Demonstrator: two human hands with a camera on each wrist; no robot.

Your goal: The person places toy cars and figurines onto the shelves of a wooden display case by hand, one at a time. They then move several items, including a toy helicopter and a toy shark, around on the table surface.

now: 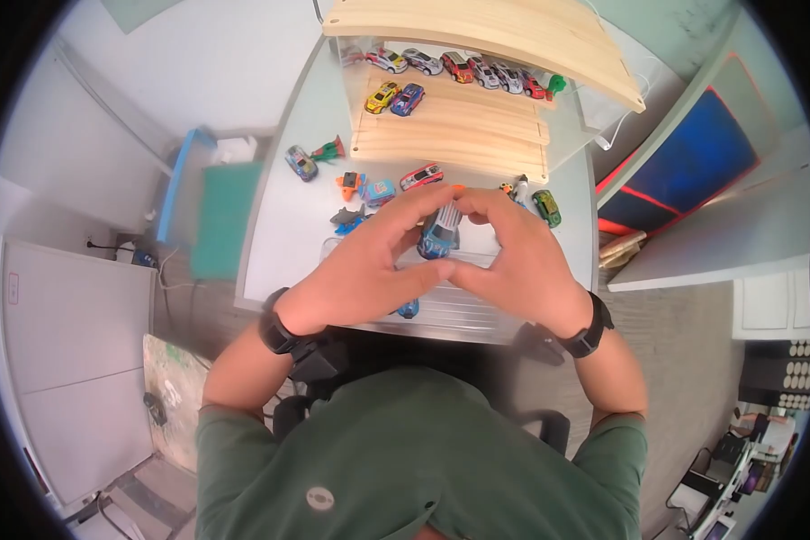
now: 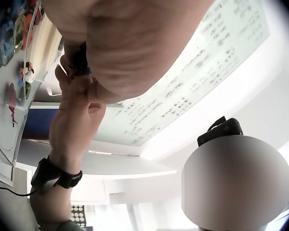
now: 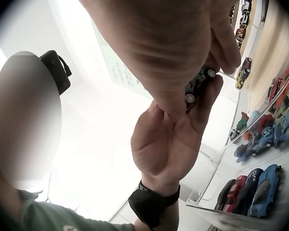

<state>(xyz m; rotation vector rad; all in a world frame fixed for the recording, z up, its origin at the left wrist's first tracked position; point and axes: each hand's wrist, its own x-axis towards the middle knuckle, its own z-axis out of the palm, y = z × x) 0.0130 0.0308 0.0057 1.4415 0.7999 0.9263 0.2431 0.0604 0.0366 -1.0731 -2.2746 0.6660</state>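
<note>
On the white table [image 1: 270, 261], wooden shelf [image 1: 477, 34] stands at the far side; all places below taken from it. Judging by where the toys lie, sorting looks partway along: the shelf's upper tier bears a close row of cars [image 1: 457, 67] with a green toy [image 1: 556, 85] at its right end, and the lower tier bears a yellow car [image 1: 382, 97] and a dark blue car [image 1: 408, 100], side by side. Off the shelf, on its near side: scattered loose pieces, among them a red car [image 1: 421, 176], a green car [image 1: 546, 208], an orange toy [image 1: 349, 185] and a grey shark [image 1: 346, 216]. Nearer the body, well apart from the shelf, a clear ribbed tray [image 1: 463, 315]; the right wrist view shows four cars [image 3: 249, 190] abreast, though their exact footing cannot be told. Both forearms reach toward the shelf, elbows bent and out to the sides, wrists banded, hands angled inward to meet. Left hand [image 1: 360, 261] and right hand [image 1: 526, 261] together grasp one blue striped car [image 1: 439, 236], held in front of the shelf, not on it. Index fingers close round its far end, thumbs meet at the near end; wheels show between the fingers in the right wrist view. Neither hand is released. Grip firmness: cannot tell.
</note>
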